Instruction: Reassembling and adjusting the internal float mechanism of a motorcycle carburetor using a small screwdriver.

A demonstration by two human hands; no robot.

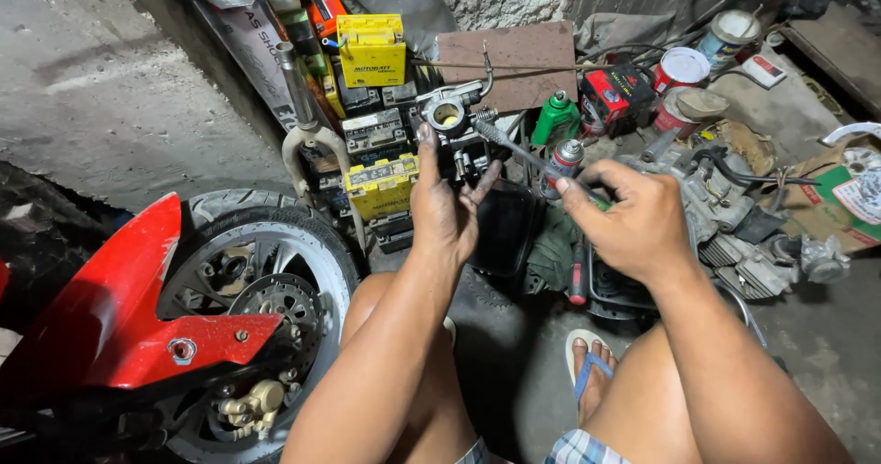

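Left hand [443, 209]: grip grasping carburetor [451, 120], just right of yellow battery [382, 187].
Right hand [633, 221]: grip clenched on screwdriver [528, 156], tip at the carburetor.
Engine [734, 225]: right of carburetor.

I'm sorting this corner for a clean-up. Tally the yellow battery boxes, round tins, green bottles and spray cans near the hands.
Yellow battery boxes: 2, upper and lower
Round tins: 3
Green bottles: 1
Spray cans: 1, just beyond the right hand
Total: 7

Carburetor [451, 120] before batteries [372, 51]
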